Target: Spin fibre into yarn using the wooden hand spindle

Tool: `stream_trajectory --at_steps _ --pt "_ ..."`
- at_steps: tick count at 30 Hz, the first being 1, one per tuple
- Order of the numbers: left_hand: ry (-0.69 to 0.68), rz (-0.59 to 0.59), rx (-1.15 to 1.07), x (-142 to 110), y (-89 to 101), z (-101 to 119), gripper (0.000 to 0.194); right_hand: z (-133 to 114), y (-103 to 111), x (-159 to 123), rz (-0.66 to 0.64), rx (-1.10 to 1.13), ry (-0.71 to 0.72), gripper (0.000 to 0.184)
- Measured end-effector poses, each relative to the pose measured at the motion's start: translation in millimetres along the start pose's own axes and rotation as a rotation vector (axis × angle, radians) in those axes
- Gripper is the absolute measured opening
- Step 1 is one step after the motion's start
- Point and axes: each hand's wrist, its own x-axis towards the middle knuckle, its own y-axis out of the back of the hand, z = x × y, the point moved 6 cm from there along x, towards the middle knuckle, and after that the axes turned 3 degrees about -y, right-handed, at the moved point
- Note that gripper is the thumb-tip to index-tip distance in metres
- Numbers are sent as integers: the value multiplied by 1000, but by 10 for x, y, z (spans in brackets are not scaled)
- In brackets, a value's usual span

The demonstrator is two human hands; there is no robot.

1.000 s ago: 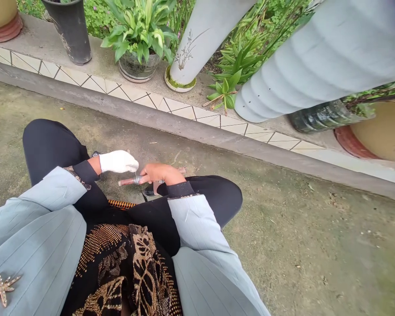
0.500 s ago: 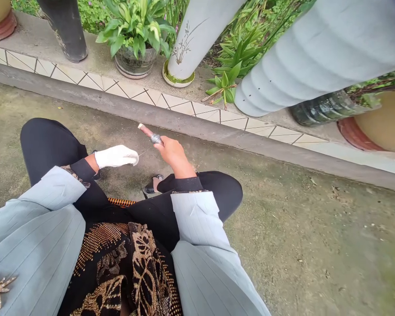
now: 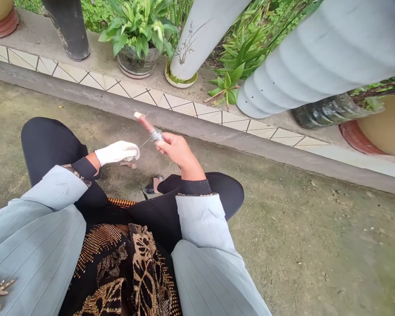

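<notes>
My right hand (image 3: pixel 174 148) is bare and closed around a short reddish-brown stick (image 3: pixel 145 123) with a pale cut end pointing up and left. A coil of silvery wire (image 3: pixel 156 134) is wound around the stick just ahead of my fingers. From the coil a thin strand of wire (image 3: pixel 144 143) runs down to my left hand (image 3: pixel 117 152), which wears a white glove and has its fingers curled on that strand. Just below the glove shows a second short brown stick (image 3: pixel 129 165); whether it is held or lies on the ground I cannot tell.
Concrete ground (image 3: pixel 303 228) spreads around my bent knees. Ahead runs a low tiled ledge (image 3: pixel 181 106) bearing a leafy potted plant (image 3: pixel 140 57), a grey-white pipe (image 3: pixel 194 44), a ribbed column (image 3: pixel 303 66) and a dark plastic container (image 3: pixel 325 112). A black shoe (image 3: pixel 150 186) shows between my legs.
My right hand and the wire-wound stick have shifted, the stick's tip going up and left. The strand between my hands shows longer, and the second stick has come into sight below the glove.
</notes>
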Motion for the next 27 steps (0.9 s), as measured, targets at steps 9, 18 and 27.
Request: stream_trajectory --at_steps 9,18,27 --pt "4 -149 140 -72 -57 253 34 248 105 161 176 -545 -232 12" --pt "-25 104 138 -64 136 144 31 95 -421 -187 -881 -410 -128 12" --pt "65 31 140 -99 -214 -15 35 31 77 36 -9 212 -79 17"
